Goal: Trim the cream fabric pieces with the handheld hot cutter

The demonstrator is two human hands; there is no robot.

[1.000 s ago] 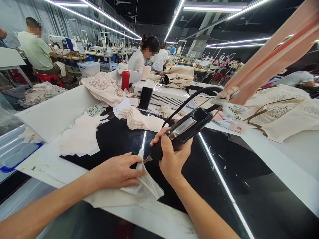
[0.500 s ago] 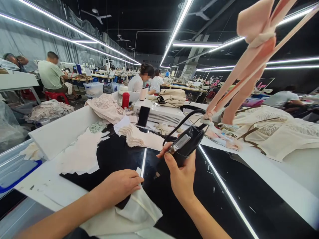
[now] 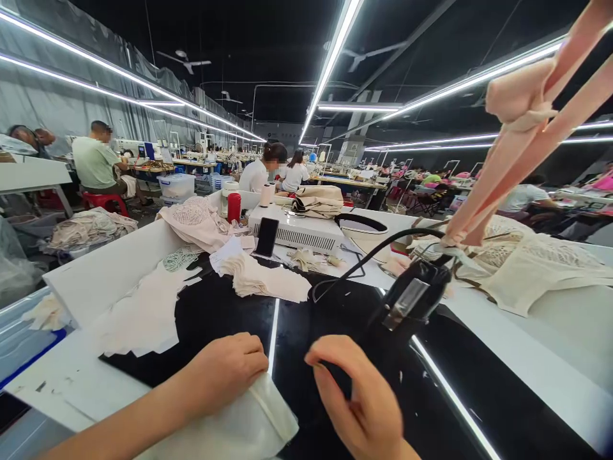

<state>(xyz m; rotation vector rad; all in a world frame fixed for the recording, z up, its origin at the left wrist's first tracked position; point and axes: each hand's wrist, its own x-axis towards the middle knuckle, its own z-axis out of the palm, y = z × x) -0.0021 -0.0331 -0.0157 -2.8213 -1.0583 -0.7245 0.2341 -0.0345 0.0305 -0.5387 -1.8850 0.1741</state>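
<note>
My left hand [image 3: 228, 369] is closed on the upper edge of a piece of cream fabric [image 3: 253, 415] with a seam near its right edge. To the right, my right hand [image 3: 359, 393] is apart from the fabric. Its thumb and forefinger meet in a pinch; anything between the tips is too small to make out. A black corded hand tool [image 3: 416, 295] with a shiny metal plate hangs from knotted pink elastic straps [image 3: 498, 153], above and right of my right hand and untouched. The table's glossy black top [image 3: 330, 319] lies below.
A layered stack of cream cut pieces [image 3: 261, 275] lies ahead, with pale pieces [image 3: 143, 306] to its left. A phone [image 3: 267, 236] leans against a white machine housing [image 3: 306, 237]. Lace garments [image 3: 531, 268] lie at right; a red thread cone [image 3: 234, 207] stands behind. Co-workers sit farther off.
My right hand has let go of the black hand tool and moved down toward the fabric, fingertips pinched. The tool now hangs farther right on its straps. My left hand keeps the fabric.
</note>
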